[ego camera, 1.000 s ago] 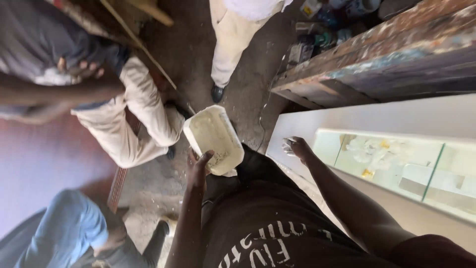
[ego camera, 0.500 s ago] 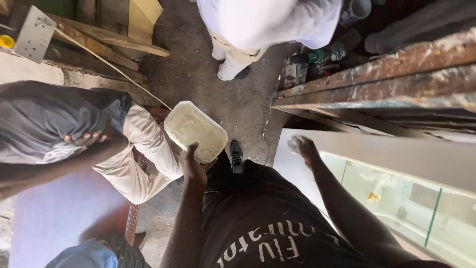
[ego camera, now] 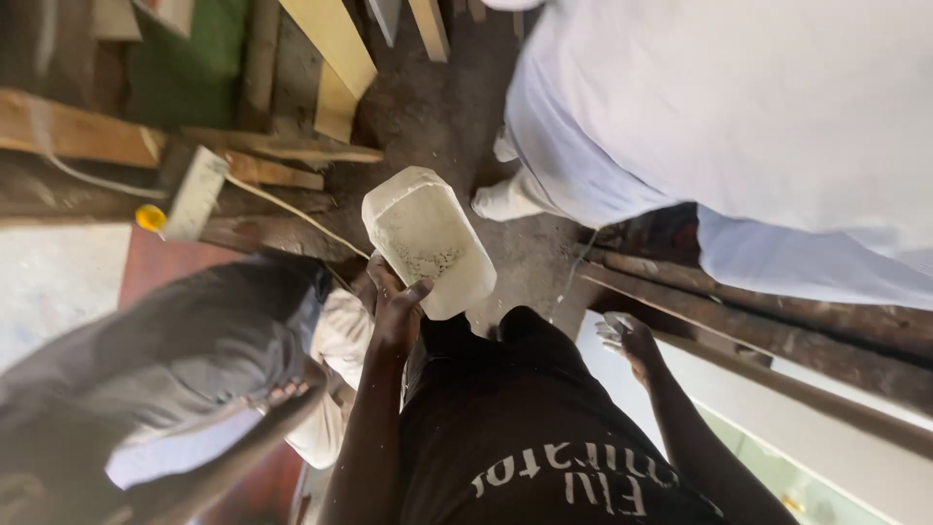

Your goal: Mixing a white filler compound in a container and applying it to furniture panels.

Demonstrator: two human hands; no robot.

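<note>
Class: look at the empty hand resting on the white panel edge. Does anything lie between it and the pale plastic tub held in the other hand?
Yes. The person's own torso in the black printed shirt lies between the right hand and the pale rectangular plastic tub, which the left hand grips.

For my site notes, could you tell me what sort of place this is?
Probably a carpentry workshop: timber planks lie on a dusty floor, and a white-painted frame stands on the right.
</note>
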